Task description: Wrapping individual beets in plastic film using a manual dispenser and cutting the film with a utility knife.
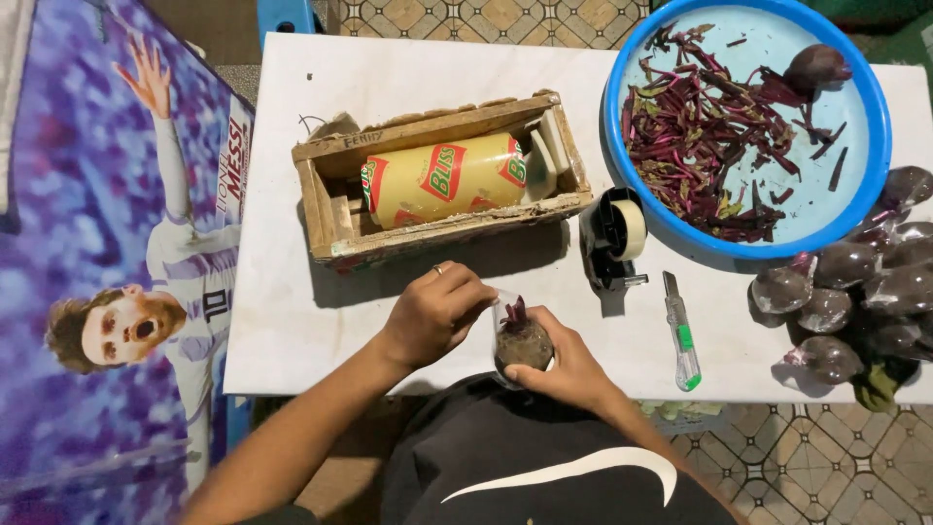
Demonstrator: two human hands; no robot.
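— Black shirt (544,467) in the foreground, both hands at the near edge of the white surface (282,321): what step is this?

— Wrapping, by the look of it. Right hand (569,365) is curled around a beetroot (523,342) in clear film; left hand (437,313) is closed, fingertips pinching the film's top beside it. Sealing would seem to call for tape.

— Count the rest?

— One wooden box (437,228) cradling one roll of cling film (442,178); one tape dispenser (614,236); one green utility knife (681,331); one blue basin (875,97) of trimmed stalks with one beetroot inside; roughly eight wrapped beetroots (855,282) piled at the right, exact number unclear.
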